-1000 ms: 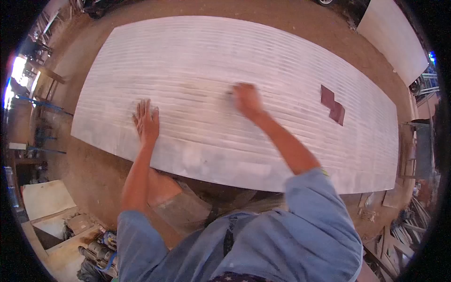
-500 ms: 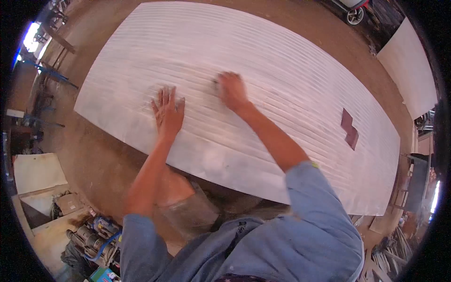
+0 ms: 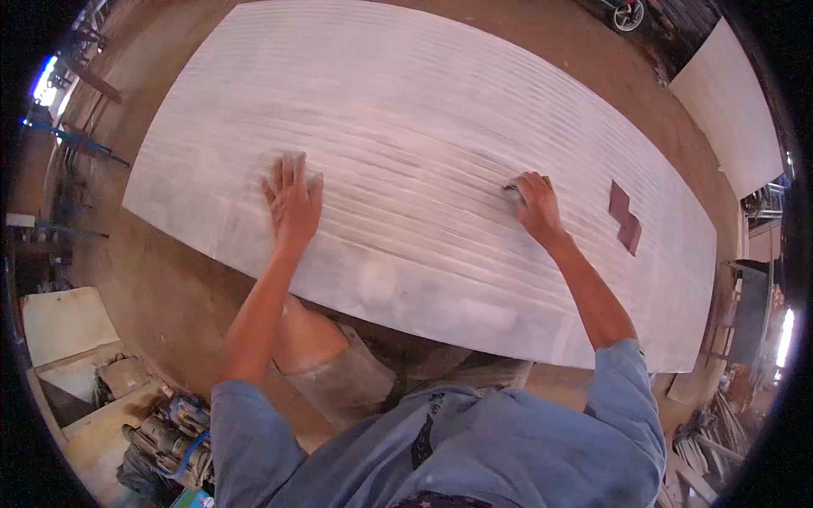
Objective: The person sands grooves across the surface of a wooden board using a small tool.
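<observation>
A large white ridged panel [image 3: 406, 279] spreads out before me, its surface dusty and marked with long parallel grooves. My left hand [image 3: 292, 207] lies on it left of the middle, palm down with fingers spread. Over on the right, my right hand [image 3: 538, 203] presses on the grooves with its fingers curled around a small dark piece that looks like folded sandpaper [image 3: 511, 188]; most of it is hidden under the fingers. Farther right on the panel rests a creased maroon sheet, seemingly sandpaper [image 3: 624, 218], touched by neither hand.
Brown floor [image 3: 169, 271] surrounds the panel. At lower left are machine parts with a blue hose [image 3: 174, 440] and pale boards [image 3: 72, 322]. A white board [image 3: 728, 110] leans at upper right, near a wheel [image 3: 628, 15]. Scrap strips [image 3: 707, 449] lie at lower right.
My right hand has slid right along the grooves with the piece in it, from the panel's middle toward the maroon sheet. My left hand stays spread at nearly the same place.
</observation>
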A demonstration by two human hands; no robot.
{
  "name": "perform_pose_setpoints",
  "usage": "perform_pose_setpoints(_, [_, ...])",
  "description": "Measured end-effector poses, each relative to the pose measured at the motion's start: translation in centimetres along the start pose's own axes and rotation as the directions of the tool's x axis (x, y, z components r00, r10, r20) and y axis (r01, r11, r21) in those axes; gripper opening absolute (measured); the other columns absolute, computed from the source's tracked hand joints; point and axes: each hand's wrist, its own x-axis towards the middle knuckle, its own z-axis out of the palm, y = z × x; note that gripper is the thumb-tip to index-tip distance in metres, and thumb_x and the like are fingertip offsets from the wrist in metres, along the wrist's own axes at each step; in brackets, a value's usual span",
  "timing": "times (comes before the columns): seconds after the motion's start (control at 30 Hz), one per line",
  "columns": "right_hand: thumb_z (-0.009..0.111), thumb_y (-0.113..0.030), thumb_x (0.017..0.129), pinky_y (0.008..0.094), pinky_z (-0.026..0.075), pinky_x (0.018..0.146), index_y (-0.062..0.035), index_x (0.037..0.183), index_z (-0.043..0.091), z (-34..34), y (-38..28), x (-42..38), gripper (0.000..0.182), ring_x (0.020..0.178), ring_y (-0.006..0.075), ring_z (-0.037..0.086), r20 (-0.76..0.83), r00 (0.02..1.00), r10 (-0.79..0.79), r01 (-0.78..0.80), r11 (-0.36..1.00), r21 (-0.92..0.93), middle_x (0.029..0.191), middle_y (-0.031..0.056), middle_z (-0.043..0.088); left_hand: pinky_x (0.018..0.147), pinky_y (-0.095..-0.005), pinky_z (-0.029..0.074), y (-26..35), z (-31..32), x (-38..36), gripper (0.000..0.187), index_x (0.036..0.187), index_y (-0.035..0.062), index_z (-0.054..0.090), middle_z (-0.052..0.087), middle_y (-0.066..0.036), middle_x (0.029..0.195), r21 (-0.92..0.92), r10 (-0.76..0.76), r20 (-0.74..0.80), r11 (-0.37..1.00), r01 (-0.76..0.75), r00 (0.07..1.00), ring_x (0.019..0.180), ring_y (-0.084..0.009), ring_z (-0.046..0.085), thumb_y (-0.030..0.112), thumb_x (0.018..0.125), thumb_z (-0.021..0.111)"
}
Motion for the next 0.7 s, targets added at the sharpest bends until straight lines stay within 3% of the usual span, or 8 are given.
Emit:
perform_pose_setpoints(0.07, [0.067,-0.011,0.076,0.0468,0.042,0.092,-0.0026,0.105,0.062,1.9,-2.6,3.6,0.031,0.103,0.0354,0.057,0.030,1.000,-0.004,0.004,1.000,-0.001,0.107,0.0170,0.062,0.117,-0.0551,0.016,-0.3,0.4,0.3,0.054,0.145,0.0134,0.041,0.038,-0.014,0.152,0.054,0.028,-0.041,0.998,-0.026,0.999,0.143,-0.0319,0.030,0.041,0.100,0.048])
perform_pose_setpoints(0.13, [0.065,-0.010,0.077,0.0484,0.042,0.091,-0.0026,0.105,0.062,7.3,-6.0,9.4,0.029,0.102,0.0365,0.057,-0.193,0.961,-0.198,0.213,0.975,0.062,0.104,0.0173,0.062,0.117,-0.0553,0.016,0.0,0.2,0.5,0.054,0.145,0.0130,0.041,0.038,-0.014,0.152,0.040,0.024,-0.043,0.999,-0.023,0.999,0.143,-0.0321,0.030,0.041,0.100,0.048])
perform_pose_setpoints(0.23, [0.057,-0.009,0.083,0.0474,0.044,0.091,-0.0018,0.093,0.059,8.8,-12.6,16.1,0.013,0.101,0.0352,0.058,-0.211,0.952,-0.224,0.251,0.962,0.111,0.100,0.0189,0.062,0.118,-0.0544,0.014,-0.2,-0.6,0.0,0.054,0.146,0.0122,0.040,0.036,-0.016,0.153,0.013,0.016,-0.007,1.000,-0.015,1.000,0.144,-0.0323,0.027,0.040,0.100,0.047])
perform_pose_setpoints(0.27, [0.056,-0.010,0.084,0.0468,0.044,0.091,-0.0019,0.091,0.059,8.6,-13.0,17.2,0.011,0.101,0.0347,0.058,-0.118,0.973,-0.199,0.213,0.969,0.122,0.100,0.0192,0.062,0.119,-0.0533,0.011,0.0,-0.8,0.2,0.054,0.147,0.0116,0.039,0.035,-0.016,0.153,-0.008,0.016,0.017,1.000,-0.016,1.000,0.145,-0.0322,0.025,0.038,0.101,0.047])
perform_pose_setpoints(0.3, [0.055,-0.010,0.085,0.0462,0.044,0.091,-0.0021,0.089,0.059,8.1,-13.2,17.6,0.010,0.101,0.0342,0.058,-0.018,0.985,-0.172,0.173,0.976,0.130,0.100,0.0196,0.062,0.119,-0.0533,0.011,0.1,-0.7,0.3,0.054,0.147,0.0116,0.039,0.035,-0.016,0.153,-0.008,0.016,0.014,1.000,-0.016,1.000,0.145,-0.0322,0.025,0.038,0.101,0.047])
perform_pose_setpoints(0.5, [0.058,-0.009,0.083,0.0456,0.044,0.089,-0.0053,0.094,0.062,2.1,-4.8,7.1,0.013,0.097,0.0330,0.058,0.035,0.992,-0.123,0.120,0.990,0.077,0.093,0.0147,0.061,0.118,-0.0541,0.015,-0.2,0.5,0.3,0.055,0.146,0.0134,0.041,0.037,-0.016,0.153,-0.008,0.017,-0.034,1.000,-0.017,0.999,0.144,-0.0326,0.028,0.041,0.099,0.049])
perform_pose_setpoints(0.57, [0.058,-0.006,0.080,0.0462,0.043,0.091,-0.0052,0.094,0.062,2.5,-4.9,7.1,0.015,0.099,0.0332,0.058,0.060,0.996,-0.059,0.052,0.992,0.117,0.094,0.0149,0.061,0.119,-0.0535,0.012,0.4,-0.4,0.4,0.056,0.148,0.0114,0.038,0.035,-0.016,0.154,0.083,0.009,0.030,0.996,-0.011,1.000,0.146,-0.0312,0.024,0.039,0.101,0.046])
perform_pose_setpoints(0.7, [0.058,-0.005,0.080,0.0462,0.043,0.090,-0.0048,0.094,0.061,7.5,-11.8,15.1,0.014,0.100,0.0338,0.058,-0.118,0.978,-0.172,0.188,0.972,0.140,0.095,0.0149,0.061,0.119,-0.0536,0.012,0.2,-0.6,0.3,0.056,0.148,0.0114,0.038,0.035,-0.017,0.153,0.037,-0.002,0.029,0.999,0.001,1.000,0.146,-0.0319,0.024,0.040,0.101,0.045])
